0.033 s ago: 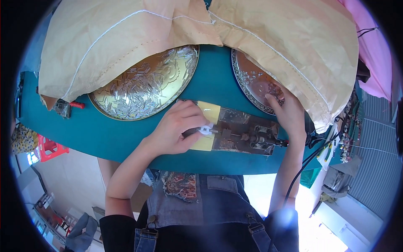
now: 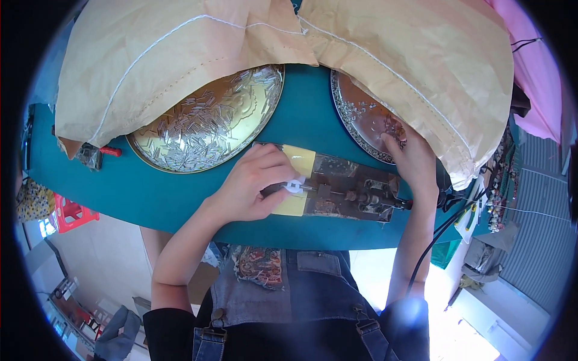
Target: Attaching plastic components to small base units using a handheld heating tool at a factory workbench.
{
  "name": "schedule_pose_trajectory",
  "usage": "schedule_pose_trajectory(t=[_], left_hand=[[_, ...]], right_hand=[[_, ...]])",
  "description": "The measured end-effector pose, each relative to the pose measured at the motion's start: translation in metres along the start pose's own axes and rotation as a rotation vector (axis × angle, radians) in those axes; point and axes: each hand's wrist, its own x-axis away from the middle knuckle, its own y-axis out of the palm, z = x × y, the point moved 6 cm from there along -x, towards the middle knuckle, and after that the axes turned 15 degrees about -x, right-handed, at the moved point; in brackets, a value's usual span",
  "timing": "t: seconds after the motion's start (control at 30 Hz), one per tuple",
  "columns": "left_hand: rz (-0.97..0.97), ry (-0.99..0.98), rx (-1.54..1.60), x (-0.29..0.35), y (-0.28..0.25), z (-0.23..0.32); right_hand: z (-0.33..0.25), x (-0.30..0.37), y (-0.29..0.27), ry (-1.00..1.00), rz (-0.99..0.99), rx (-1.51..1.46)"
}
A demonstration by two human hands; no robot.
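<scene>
- Left hand (image 2: 253, 183): I saw it resting on the teal table (image 2: 150, 192), fingers curled together and pinching a small white piece (image 2: 294, 185) at the left end of the rusty metal tool (image 2: 349, 191). The thumb lay below the piece and the fingertips above it.
- Small white piece: it sat just at the tool's left end, over the yellow pad (image 2: 298, 161), held between thumb and fingers. Its exact shape was too small for me to make out.
- Rusty metal tool: it lay flat along the near edge of the table, running left to right between my two hands, with the yellow pad under its left part.
- Right hand (image 2: 409, 157): it reached to the lower edge of the right metal tray (image 2: 355, 111), fingertips bent down onto small bits lying in it. I could not tell whether the fingers had closed on any of them.
- Left metal tray (image 2: 211, 120): a round, embossed, gold-toned dish holding many short silvery tubes (image 2: 198, 129), lying beyond the left hand and well apart from it.
- Paper sacks (image 2: 180, 54): two tan stitched sacks covered the far halves of both trays.
- Black cable (image 2: 448, 225): it ran from the tool's right end down off the table edge.
- Red-handled item (image 2: 110, 151): it lay at the table's left, beside the left tray.
- Denim overalls (image 2: 301, 289): visible below the table edge.
</scene>
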Motion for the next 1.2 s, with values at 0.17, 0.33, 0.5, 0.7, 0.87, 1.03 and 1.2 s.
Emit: schedule_pose_trajectory(t=[0.17,0.33,0.5,0.7,0.87,1.03,1.2], left_hand=[[0.010,0.005,0.002,-0.001,-0.001,0.001],[-0.003,0.005,-0.008,0.000,-0.001,0.001],[0.000,-0.001,-0.010,0.000,-0.001,0.001],[0.008,0.011,-0.013,-0.001,-0.002,0.002],[-0.006,0.008,-0.022,0.001,-0.001,0.001],[0.000,0.007,-0.011,0.001,-0.002,0.001],[-0.010,-0.004,-0.011,0.000,0.000,0.002]], right_hand=[[0.038,-0.011,0.014,0.131,-0.049,-0.200],[0.039,-0.012,0.014,0.105,-0.029,-0.176],[0.045,-0.016,0.016,0.245,-0.078,-0.067],[0.065,-0.020,0.020,0.126,0.018,-0.233],[0.045,-0.012,0.012,0.204,-0.062,-0.291],[0.040,-0.017,0.011,0.226,-0.081,-0.312],[0.019,0.002,0.004,0.237,-0.040,-0.662]])
